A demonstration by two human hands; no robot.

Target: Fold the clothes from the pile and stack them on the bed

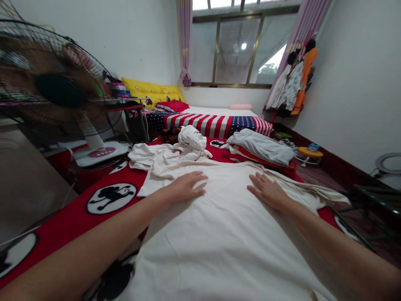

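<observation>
A white long-sleeved shirt [219,234] lies spread out before me, one sleeve reaching out to the right and its near end running past the bottom of the view. My left hand [189,186] rests flat on the upper left of the cloth, fingers stretched. On the upper right of the shirt lies my right hand [266,190], palm down with its fingers apart. Beyond the shirt on the left is a crumpled heap of white clothes [191,140]. A stack of folded clothes [266,146], grey on top, sits beyond it on the right.
Under the shirt is a red blanket [78,221] with round black-and-white patches. A standing fan [61,90] is at the left. Farther back stands a bed with a flag-striped cover [200,123]. Clothes hang on a rack [294,79], near a yellow stool [310,154].
</observation>
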